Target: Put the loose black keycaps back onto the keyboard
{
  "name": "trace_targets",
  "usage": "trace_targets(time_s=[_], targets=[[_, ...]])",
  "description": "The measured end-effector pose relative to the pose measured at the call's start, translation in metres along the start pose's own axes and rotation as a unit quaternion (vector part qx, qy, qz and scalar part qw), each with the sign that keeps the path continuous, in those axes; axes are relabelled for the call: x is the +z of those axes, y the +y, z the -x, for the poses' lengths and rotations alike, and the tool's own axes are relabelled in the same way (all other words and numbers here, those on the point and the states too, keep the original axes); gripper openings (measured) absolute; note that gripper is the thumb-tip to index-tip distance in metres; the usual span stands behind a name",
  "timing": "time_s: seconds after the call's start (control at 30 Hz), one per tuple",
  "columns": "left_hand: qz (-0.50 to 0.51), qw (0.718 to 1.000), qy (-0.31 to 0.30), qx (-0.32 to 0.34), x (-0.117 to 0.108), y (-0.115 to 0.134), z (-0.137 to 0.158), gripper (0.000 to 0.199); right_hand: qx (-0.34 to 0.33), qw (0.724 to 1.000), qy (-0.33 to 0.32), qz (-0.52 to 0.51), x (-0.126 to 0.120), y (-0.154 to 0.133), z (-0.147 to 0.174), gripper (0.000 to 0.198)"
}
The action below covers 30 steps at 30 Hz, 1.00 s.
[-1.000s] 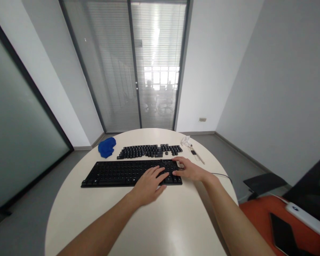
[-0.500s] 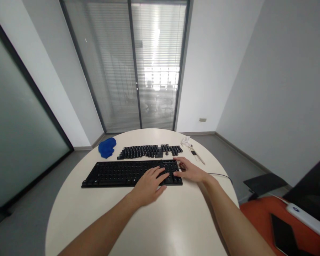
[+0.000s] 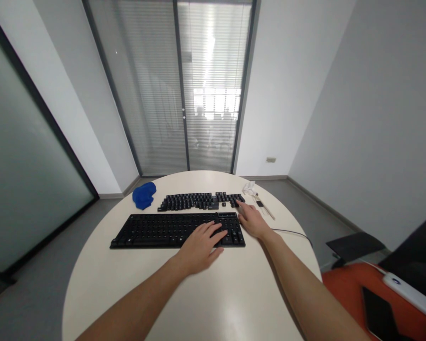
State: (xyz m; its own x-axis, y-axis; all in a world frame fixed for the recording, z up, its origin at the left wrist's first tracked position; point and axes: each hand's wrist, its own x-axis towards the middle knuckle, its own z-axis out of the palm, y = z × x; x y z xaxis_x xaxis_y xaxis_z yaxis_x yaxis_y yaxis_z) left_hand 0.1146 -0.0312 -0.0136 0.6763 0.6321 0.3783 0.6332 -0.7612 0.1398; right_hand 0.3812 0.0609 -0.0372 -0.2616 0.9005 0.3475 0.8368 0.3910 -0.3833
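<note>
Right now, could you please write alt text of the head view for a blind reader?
A person's left hand lies over the right part of a black keyboard on a cream table, while the right hand reaches loose black keycaps just beyond the keyboard. A blue object lies at far left, a crumpled white one at far right.

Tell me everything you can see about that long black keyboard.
The long rectangular black keyboard, plastic by its look, lies flat on the round cream table. Its key sockets look largely uncapped. A pale-outlined panel sits near its far right corner. The bare left hand rests on its right part.
</note>
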Motion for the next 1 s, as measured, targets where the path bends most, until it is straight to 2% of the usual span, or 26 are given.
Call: trace_targets(time_s=[0.3, 0.67, 0.83, 1.0], targets=[[0.0, 1.0, -0.001, -0.001, 0.001, 0.0, 0.0, 0.049, -0.011, 0.999, 0.044, -0.005, 0.002, 0.005, -0.001, 0.041], [-0.003, 1.0, -0.004, -0.002, 0.001, 0.0, 0.0, 0.049, 0.013, 0.998, 0.06, -0.011, 0.0, 0.004, 0.0, 0.034], [-0.006, 1.0, -0.008, -0.005, 0.0, 0.001, 0.0, 0.049, 0.012, 0.999, 0.046, -0.002, -0.002, 0.003, 0.0, 0.034], [-0.004, 1.0, -0.008, -0.006, 0.0, 0.0, 0.0, 0.049, 0.025, 0.999, 0.034, -0.009, -0.009, -0.001, 0.001, 0.025]])
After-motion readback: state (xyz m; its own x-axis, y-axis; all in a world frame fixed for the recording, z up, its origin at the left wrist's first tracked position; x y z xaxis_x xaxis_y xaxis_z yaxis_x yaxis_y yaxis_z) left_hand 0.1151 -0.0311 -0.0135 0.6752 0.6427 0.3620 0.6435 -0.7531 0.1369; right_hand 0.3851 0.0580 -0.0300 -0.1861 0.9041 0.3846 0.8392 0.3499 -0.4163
